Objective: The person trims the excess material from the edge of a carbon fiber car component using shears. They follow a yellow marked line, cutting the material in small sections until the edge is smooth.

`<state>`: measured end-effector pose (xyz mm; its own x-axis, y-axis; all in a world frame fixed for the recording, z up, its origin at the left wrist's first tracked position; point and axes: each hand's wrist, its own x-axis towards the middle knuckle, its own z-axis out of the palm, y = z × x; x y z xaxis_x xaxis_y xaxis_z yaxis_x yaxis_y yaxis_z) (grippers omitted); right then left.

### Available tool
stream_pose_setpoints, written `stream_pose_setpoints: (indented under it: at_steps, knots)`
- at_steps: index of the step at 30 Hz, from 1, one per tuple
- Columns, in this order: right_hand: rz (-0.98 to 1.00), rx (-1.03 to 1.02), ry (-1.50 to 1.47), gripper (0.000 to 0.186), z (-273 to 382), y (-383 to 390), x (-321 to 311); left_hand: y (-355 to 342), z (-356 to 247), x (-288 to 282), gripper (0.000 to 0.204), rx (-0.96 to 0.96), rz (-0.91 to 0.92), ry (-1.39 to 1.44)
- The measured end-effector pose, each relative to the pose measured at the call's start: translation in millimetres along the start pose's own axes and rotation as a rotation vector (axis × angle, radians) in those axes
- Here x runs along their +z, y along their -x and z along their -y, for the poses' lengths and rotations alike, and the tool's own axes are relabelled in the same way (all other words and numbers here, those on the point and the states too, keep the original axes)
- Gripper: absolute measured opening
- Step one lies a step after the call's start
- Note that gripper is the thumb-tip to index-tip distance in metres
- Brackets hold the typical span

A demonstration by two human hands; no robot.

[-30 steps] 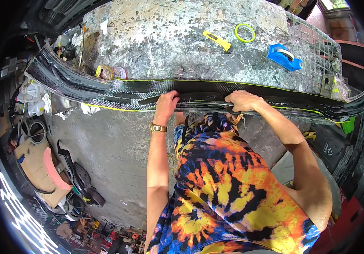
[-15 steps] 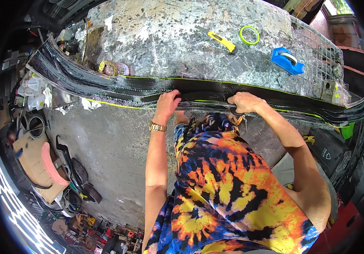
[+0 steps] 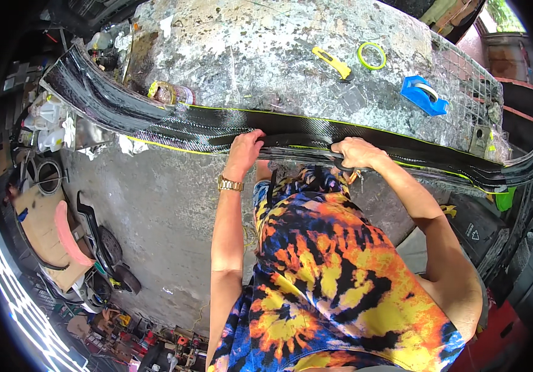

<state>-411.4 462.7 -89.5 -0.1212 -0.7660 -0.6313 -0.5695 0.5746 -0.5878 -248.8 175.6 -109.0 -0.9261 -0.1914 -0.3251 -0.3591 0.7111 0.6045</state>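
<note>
A long, curved, dark trim-like part [image 3: 96, 90] lies along the near edge of the worktable. Black woven carbon-fibre cloth [image 3: 207, 129] covers its middle stretch, with thin yellow-green tape along the borders. My left hand [image 3: 243, 154] is closed at the cloth's near edge, fingers bent over it. To its right, my right hand [image 3: 358, 152] is curled at the same edge. Beneath that hand shows a dark looped handle [image 3: 343, 166], like that of scissors, with an orange bit below. Any blades are hidden.
On the stained worktable [image 3: 235, 56] lie a yellow utility knife [image 3: 331, 62], a green tape roll [image 3: 372, 56] and a blue tape dispenser [image 3: 424, 96]. A can [image 3: 170, 93] lies against the part's far side. Cardboard [image 3: 46, 239] and car parts stand on the left floor.
The view has shifted slightly, so the table items appear a little farther right and lower. Both hands keep nearly the same place at the cloth's edge.
</note>
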Motion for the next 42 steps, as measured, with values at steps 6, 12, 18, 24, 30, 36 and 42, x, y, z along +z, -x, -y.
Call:
stream_pose_setpoints:
  at_steps: [6, 12, 18, 24, 30, 36, 42]
  knots:
    - [-0.02, -0.001, -0.016, 0.051, -3, -2, 4, 1, 1, 2, 0.02, 0.006, -0.018, -0.012]
    - [-0.035, -0.007, -0.009, 0.051, -6, -3, 10, 2, 7, 6, 0.017, 0.022, -0.043, 0.003]
    - [0.009, 0.025, 0.049, 0.053, 7, 0, 0, 10, 5, -4, 0.021, 0.036, -0.04, 0.021]
    - [0.012, 0.033, 0.04, 0.056, 13, -1, -1, 10, 3, -6, 0.021, 0.022, -0.045, 0.02]
    - [-0.007, 0.009, 0.037, 0.057, 12, -7, 2, 9, 4, -5, 0.022, 0.062, -0.077, 0.002]
    - [-0.017, -0.011, 0.024, 0.057, 12, -6, 2, 9, 3, -4, 0.022, 0.032, -0.061, 0.007]
    - [-0.027, -0.016, 0.026, 0.054, 10, -7, 3, 8, 2, -4, 0.022, 0.013, -0.045, 0.004]
